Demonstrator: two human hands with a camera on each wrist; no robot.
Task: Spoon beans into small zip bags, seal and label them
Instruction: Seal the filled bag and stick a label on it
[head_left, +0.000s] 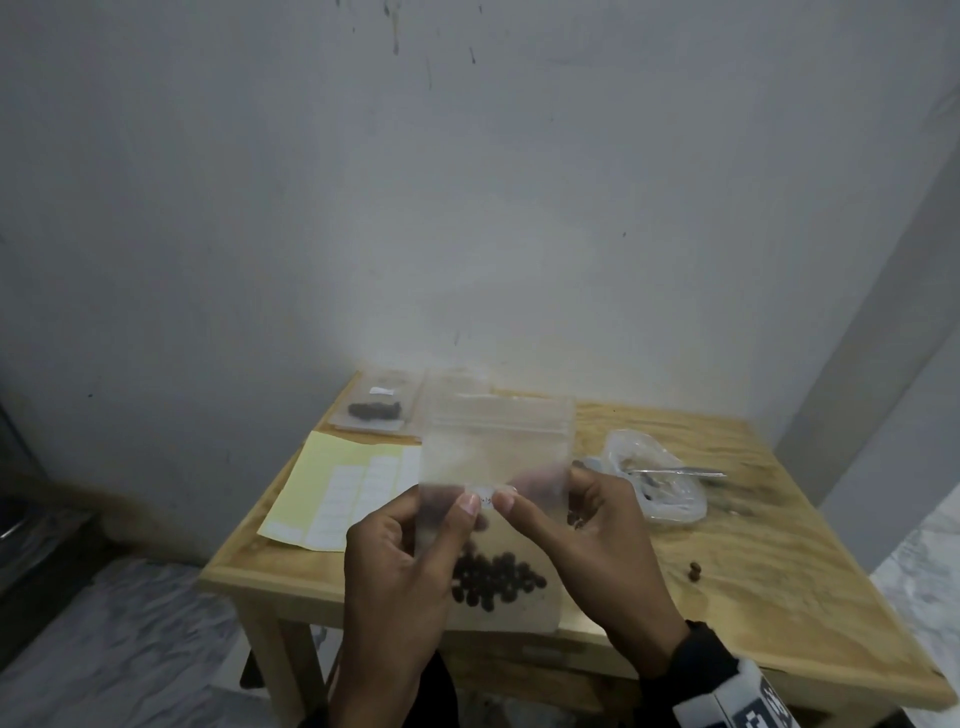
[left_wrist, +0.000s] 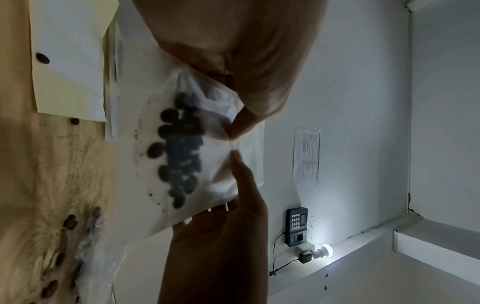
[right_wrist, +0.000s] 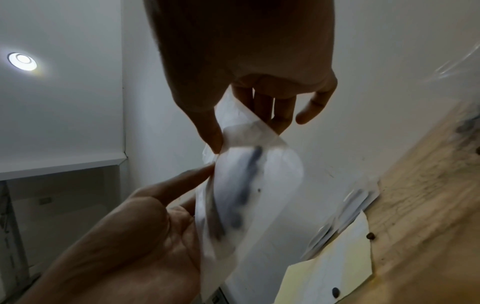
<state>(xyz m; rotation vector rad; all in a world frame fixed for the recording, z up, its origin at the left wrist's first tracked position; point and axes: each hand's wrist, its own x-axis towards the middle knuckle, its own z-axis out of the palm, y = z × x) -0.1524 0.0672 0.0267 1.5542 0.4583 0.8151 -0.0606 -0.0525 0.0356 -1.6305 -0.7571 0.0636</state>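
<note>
Above wood table (head_left: 753, 545), L hand (head_left: 395, 566) & R hand (head_left: 592, 551) pinch bean bag (head_left: 498, 452); label (head_left: 485, 498) writing illegible.

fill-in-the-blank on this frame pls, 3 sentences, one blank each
1. Both hands hold up a clear zip bag with dark ____ at its bottom.
2. The two thumbs press a small white ____ onto the bag.
3. The metal spoon lies on a crumpled plastic bag, to the person's ____ on the table.

Missing words: beans; label; right

Two hands (head_left: 395, 561) (head_left: 592, 540); one held bag (head_left: 496, 457); one label sheet (head_left: 337, 488); one spoon (head_left: 675, 472).
</note>
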